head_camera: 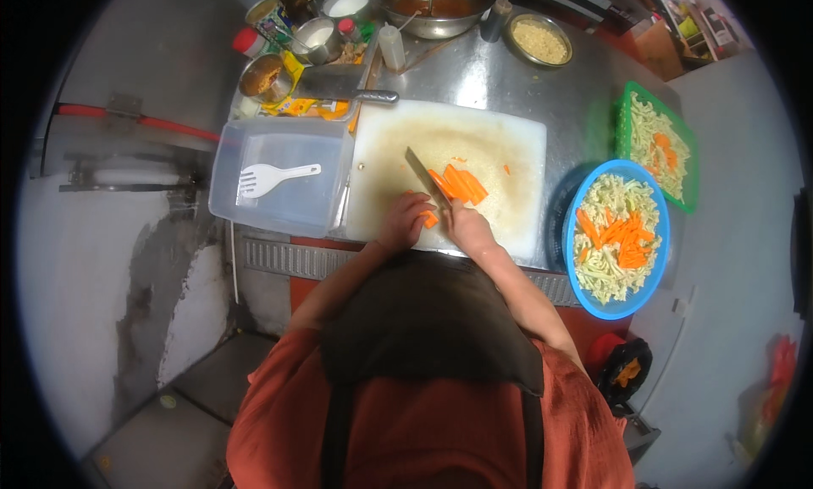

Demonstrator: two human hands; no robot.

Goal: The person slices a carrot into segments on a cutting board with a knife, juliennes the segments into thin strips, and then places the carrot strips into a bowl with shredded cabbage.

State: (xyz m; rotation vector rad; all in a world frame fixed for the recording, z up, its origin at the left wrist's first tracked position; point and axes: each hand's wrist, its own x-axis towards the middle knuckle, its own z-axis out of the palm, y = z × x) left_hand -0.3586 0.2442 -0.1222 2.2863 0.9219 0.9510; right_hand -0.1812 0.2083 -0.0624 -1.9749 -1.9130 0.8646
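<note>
My right hand [469, 227] grips the handle of a kitchen knife [425, 173], its blade slanting away to the upper left over a white cutting board [521, 146]. Left of the blade, my left hand [406, 221] has bent fingers on a piece of carrot [429, 219] near the board's front edge; how firmly it is held cannot be told. Cut carrot slices [467, 185] lie together just right of the blade, with small scraps around them.
Right of the board stands a blue basket [664, 235] of cauliflower and carrot pieces, behind it a green basket [692, 184]. At left, a clear plastic bin [286, 213] holds a white slotted spatula [270, 179]. A cleaver [336, 86] rests behind, near bowls and a squeeze bottle [392, 47].
</note>
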